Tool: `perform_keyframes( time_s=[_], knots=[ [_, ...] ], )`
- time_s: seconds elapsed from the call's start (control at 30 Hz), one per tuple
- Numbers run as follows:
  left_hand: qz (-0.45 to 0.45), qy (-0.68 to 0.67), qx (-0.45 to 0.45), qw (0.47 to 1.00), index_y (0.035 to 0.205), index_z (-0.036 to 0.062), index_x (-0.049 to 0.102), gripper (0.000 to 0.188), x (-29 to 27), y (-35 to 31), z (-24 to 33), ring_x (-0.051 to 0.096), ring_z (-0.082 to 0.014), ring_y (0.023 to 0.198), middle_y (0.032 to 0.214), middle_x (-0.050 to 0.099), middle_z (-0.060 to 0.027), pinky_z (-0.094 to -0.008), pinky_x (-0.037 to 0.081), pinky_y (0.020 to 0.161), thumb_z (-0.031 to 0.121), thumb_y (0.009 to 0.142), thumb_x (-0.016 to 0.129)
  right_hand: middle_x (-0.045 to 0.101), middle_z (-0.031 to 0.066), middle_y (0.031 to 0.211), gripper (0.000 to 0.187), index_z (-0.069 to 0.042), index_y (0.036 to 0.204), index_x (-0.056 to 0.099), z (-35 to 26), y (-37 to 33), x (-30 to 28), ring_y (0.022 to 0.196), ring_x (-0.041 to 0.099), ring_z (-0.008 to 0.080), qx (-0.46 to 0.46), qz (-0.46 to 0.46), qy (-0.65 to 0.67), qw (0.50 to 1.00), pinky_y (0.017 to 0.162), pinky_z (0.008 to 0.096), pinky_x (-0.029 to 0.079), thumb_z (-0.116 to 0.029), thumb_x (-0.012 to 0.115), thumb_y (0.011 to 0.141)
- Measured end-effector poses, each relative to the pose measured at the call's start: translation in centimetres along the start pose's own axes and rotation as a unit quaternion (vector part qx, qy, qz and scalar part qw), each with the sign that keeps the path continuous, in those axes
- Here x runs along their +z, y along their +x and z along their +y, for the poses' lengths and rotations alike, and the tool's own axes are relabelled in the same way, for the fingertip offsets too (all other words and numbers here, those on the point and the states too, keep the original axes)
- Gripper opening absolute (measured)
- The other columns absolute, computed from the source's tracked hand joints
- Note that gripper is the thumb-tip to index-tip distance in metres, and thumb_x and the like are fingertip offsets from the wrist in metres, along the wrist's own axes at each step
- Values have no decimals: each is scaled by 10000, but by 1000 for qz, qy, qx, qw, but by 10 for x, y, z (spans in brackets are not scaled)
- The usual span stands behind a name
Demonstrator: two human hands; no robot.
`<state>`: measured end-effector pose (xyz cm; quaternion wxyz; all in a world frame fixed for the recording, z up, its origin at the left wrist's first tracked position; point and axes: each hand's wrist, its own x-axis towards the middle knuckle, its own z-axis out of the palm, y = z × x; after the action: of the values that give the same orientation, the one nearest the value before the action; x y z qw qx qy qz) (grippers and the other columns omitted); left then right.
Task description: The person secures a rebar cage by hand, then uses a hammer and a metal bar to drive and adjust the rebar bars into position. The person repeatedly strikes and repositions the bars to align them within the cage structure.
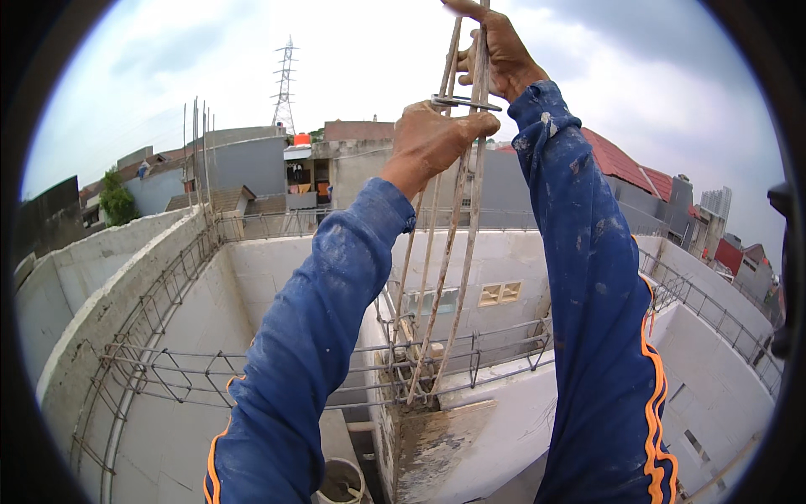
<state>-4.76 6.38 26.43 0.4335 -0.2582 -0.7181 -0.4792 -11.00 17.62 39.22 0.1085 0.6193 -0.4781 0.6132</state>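
Several thin upright steel rebars (470, 220) rise from the top corner of a wall and lean close together toward the top. A flat metal stirrup (492, 106) goes around them high up. Just below this ring, my left hand (437, 144) is closed at the bars, its thumb lying across one of them; the other fingertips are hidden. Higher up, my right hand (508, 55) has its fingers curled around the bars near the picture's top edge. Both arms are raised, in blue sleeves with pale stains.
Horizontal rebar cages (180, 370) run along the wall tops and meet the upright bars. White walls (189, 428) drop away on either side. A bucket (360, 482) stands low at the bottom. Thin upright bars (204, 160) stand at the far left corner. Houses and a lattice tower (285, 88) lie beyond.
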Motion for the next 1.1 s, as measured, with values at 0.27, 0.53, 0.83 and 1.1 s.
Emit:
perform_keyframes(
  time_s=[0.27,0.53,0.83,1.1],
  knots=[
    [-3,73,-74,995,865,-65,753,603,-4,1,4,683,-332,712,742,658,-202,-372,550,658,509,692,815,643,205,894,717,84,1286,516,0,0,-12,730,717,250,20,66,-160,985,725,338,637,-441,672,822],
    [-29,20,-57,998,936,-95,722,715,-9,1,1,684,-313,746,794,656,-197,-354,553,691,556,662,832,644,152,1095,605,2,1332,525,13,13,-29,951,652,245,106,25,-150,983,855,386,561,-480,559,968],
    [-48,3,-23,999,1083,-69,706,874,-9,-7,-8,684,-399,1038,978,676,-235,-513,499,1019,680,649,828,618,168,1138,653,0,1358,495,17,3,-31,994,633,259,103,26,-218,970,888,398,541,-494,586,941],
    [-85,-55,-22,995,1190,-81,649,1003,-17,-42,-50,634,-382,1171,1127,653,-266,-545,447,1088,769,666,746,595,182,1176,700,-1,1380,467,38,-18,-23,1033,615,272,124,16,-246,961,916,409,523,-508,609,918]
  ],
)
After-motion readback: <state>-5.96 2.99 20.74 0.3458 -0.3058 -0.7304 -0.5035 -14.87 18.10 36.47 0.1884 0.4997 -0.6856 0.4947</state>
